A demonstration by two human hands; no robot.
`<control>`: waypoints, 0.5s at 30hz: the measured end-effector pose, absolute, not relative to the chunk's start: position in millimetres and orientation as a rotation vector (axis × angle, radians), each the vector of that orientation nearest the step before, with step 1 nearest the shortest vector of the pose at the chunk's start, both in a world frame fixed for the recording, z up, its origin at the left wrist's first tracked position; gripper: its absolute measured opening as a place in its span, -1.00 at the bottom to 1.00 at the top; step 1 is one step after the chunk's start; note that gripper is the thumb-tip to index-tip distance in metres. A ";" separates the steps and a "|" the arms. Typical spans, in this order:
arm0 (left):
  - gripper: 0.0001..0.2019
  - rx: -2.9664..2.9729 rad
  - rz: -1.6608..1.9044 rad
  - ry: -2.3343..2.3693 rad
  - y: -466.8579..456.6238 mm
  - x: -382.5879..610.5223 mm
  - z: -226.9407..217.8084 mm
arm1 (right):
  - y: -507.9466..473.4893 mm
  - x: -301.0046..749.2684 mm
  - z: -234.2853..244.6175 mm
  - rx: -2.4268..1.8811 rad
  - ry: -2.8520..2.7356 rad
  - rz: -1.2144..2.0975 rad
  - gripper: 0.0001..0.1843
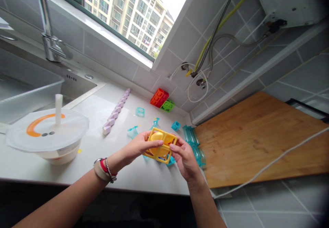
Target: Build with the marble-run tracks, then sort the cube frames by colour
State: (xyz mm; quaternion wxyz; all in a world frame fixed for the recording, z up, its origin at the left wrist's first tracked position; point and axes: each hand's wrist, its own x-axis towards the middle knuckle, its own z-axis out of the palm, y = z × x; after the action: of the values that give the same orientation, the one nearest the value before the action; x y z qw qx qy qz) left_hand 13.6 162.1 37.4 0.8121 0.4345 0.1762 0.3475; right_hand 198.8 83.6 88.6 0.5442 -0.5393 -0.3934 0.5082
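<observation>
Both hands hold a yellow plastic frame block [162, 149] with square openings, raised a little above the counter. My left hand [137, 145] grips its left side, thumb across the front. On the right side, my right hand [184, 157] closes on it with the thumb at the edge. Teal plastic pieces lie around and partly behind the hands: a small ring-like piece [140, 111], a cube [175, 125] and a clear teal piece [133, 131]. Farther back, a red block [159, 97] stands beside a green block [168, 105] against the wall.
A row of lilac pieces [116, 112] stretches across the white counter [94, 152]. At left are a lidded bowl [47, 132] with a straw-like stem, a sink with a faucet [48, 39], and a clear tub. More teal pieces [191, 135] line a wooden board [257, 142] at right.
</observation>
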 end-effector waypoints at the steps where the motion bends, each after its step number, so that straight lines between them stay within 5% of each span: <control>1: -0.58 0.931 0.740 0.378 162.3 12.9 37.7 | 83.2 198.1 88.3 -1.276 -0.915 1.211 -0.48; 8: -0.40 0.981 0.713 0.327 163.1 6.4 39.8 | 80.6 194.7 85.6 -1.281 -0.909 1.159 -0.46; 15: -0.44 1.014 0.716 0.331 162.7 5.3 42.8 | 83.7 197.5 85.1 -1.246 -0.940 1.142 -0.47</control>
State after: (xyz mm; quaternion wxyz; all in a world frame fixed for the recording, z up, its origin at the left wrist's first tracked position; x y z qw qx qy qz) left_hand 5.3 162.7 42.8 0.8007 0.4729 0.1541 0.3338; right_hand 197.5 83.7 85.1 0.5677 -0.5301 -0.4002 0.4862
